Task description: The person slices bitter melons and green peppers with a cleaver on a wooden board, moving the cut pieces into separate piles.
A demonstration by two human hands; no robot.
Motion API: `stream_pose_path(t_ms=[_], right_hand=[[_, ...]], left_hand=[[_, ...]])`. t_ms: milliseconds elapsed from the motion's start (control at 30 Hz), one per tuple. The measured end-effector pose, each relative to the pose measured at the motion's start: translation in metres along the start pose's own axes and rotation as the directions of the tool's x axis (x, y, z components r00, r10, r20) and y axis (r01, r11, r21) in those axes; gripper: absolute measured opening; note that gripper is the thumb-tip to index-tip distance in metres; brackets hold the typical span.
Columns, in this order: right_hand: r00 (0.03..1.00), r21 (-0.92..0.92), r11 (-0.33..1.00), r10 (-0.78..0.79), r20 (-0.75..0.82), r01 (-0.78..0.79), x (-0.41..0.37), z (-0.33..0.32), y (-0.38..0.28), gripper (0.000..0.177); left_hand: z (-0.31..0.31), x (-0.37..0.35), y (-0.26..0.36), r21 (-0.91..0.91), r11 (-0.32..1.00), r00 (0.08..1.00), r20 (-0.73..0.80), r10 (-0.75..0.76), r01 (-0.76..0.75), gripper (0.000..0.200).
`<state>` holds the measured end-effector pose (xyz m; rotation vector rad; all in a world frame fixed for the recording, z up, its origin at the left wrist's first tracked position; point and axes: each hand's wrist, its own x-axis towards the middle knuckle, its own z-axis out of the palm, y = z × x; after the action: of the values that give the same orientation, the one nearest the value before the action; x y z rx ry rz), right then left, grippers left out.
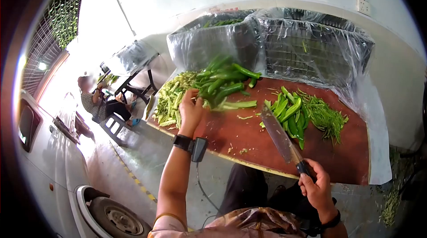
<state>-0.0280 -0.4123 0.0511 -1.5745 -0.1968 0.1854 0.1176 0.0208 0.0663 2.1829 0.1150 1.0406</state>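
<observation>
My right hand (316,187) is wrapped round the dark handle of a kitchen knife (279,136). The wide blade points away from me, its tip by a heap of split green peppers (291,113). Beside the whole green peppers (222,78), my left hand (191,108) has its fingers bent and apart, with no pepper plainly in its grip. Some peppers there are smeared by motion. Pale pepper cores and trimmings (171,98) are heaped left of that hand. A light green strip (240,104) lies on the board, and thin green shreds (324,115) are piled at the right.
Behind the red-brown board (240,135) stand two plastic-lined crates, the left crate (213,42) and the right crate (311,51). A person (100,98) sits on a stool by another table at the left. A parked vehicle (53,171) fills the lower left.
</observation>
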Motion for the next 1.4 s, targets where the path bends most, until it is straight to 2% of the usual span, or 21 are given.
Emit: stream_pose_path(t_ms=[33,67,200,267,300,400,433,467,533,600,700,800,933,1067,1133,1167,1200,1267,1300,1367,1400], right_hand=[[0.992,0.136,0.983,0.116,0.059,-0.123,-0.004,0.002,-0.003,0.038],[0.991,0.128,0.984,0.113,0.071,-0.122,-0.007,0.005,-0.002,0.038],[0.938,0.309,0.886,0.320,0.134,-0.346,-0.018,0.023,0.018,0.041],[0.929,0.355,0.858,0.337,0.156,-0.371,-0.018,0.038,0.026,0.042],[0.931,0.372,0.853,0.324,0.170,-0.365,-0.016,0.046,0.032,0.036],[0.920,0.374,0.843,0.325,0.219,-0.386,0.006,0.082,0.041,0.031],[0.910,0.373,0.834,0.333,0.248,-0.407,0.018,0.097,0.042,0.030],[0.900,0.376,0.823,0.342,0.271,-0.426,0.031,0.114,0.040,0.030],[0.904,0.400,0.824,0.286,0.318,-0.402,0.061,0.155,0.032,0.028],[0.920,0.287,0.916,0.169,0.354,-0.279,0.096,0.192,0.019,0.028],[0.928,0.278,0.943,0.075,0.365,-0.185,0.121,0.214,0.013,0.035],[0.940,0.311,0.935,0.061,0.334,-0.171,0.104,0.194,0.014,0.035],[0.947,0.349,0.917,0.082,0.310,-0.194,0.073,0.130,0.033,0.038],[0.963,0.384,0.888,0.195,0.184,-0.253,0.041,0.080,0.047,0.039],[0.948,0.459,0.830,0.258,0.186,-0.316,0.031,0.063,0.047,0.035],[0.953,0.464,0.833,0.238,0.190,-0.301,0.027,0.054,0.051,0.031],[0.946,0.493,0.807,0.269,0.181,-0.324,0.023,0.049,0.050,0.031],[0.944,0.516,0.791,0.267,0.193,-0.329,0.018,0.042,0.053,0.031],[0.944,0.528,0.782,0.267,0.195,-0.331,0.015,0.042,0.053,0.031],[0.944,0.537,0.777,0.268,0.190,-0.329,0.011,0.043,0.054,0.033],[0.943,0.549,0.767,0.269,0.194,-0.332,0.009,0.044,0.055,0.033]], left_hand=[[-0.011,-0.008,0.003,-0.065,0.993,0.994,-0.026,-0.104,0.102,0.025],[-0.022,-0.015,0.007,-0.134,0.971,0.977,-0.050,-0.205,0.197,0.024],[-0.044,-0.036,-0.042,-0.129,0.973,0.970,-0.122,-0.208,0.193,0.024],[-0.059,-0.051,-0.022,-0.220,0.914,0.929,-0.067,-0.364,0.342,0.023],[-0.064,-0.057,-0.014,-0.337,0.862,0.908,-0.050,-0.417,0.377,0.023],[-0.076,-0.073,-0.036,-0.316,0.906,0.925,-0.163,-0.344,0.281,0.021],[-0.081,-0.078,-0.052,-0.434,0.845,0.920,-0.083,-0.383,0.313,0.022],[-0.082,-0.084,-0.066,-0.486,0.816,0.907,-0.103,-0.409,0.313,0.020],[-0.091,-0.094,-0.071,-0.578,0.755,0.893,-0.097,-0.440,0.309,0.017],[-0.099,-0.102,-0.064,-0.660,0.691,0.882,-0.092,-0.462,0.294,0.017],[-0.107,-0.107,-0.057,-0.711,0.634,0.867,-0.067,-0.494,0.306,0.017],[-0.108,-0.108,-0.051,-0.753,0.573,0.841,-0.046,-0.538,0.325,0.017],[-0.069,-0.111,-0.032,-0.828,0.449,0.902,0.147,-0.406,0.337,0.022],[-0.009,-0.110,0.004,-0.738,0.502,0.887,0.306,-0.346,0.451,0.022],[0.017,-0.109,-0.005,-0.422,0.876,0.965,0.211,-0.154,0.232,0.019],[0.027,-0.109,-0.012,-0.244,0.964,0.985,0.155,-0.072,0.109,0.016],[0.011,-0.105,0.021,0.000,0.995,0.971,0.216,-0.100,0.103,0.018],[0.007,-0.105,0.036,0.222,0.970,0.976,0.213,0.054,-0.102,0.023],[0.007,-0.105,0.043,0.232,0.966,0.973,0.222,0.058,-0.111,0.023],[0.009,-0.106,0.054,0.187,0.933,0.926,0.283,0.248,-0.307,0.027],[0.014,-0.107,0.055,0.196,0.929,0.922,0.294,0.250,-0.314,0.027]])
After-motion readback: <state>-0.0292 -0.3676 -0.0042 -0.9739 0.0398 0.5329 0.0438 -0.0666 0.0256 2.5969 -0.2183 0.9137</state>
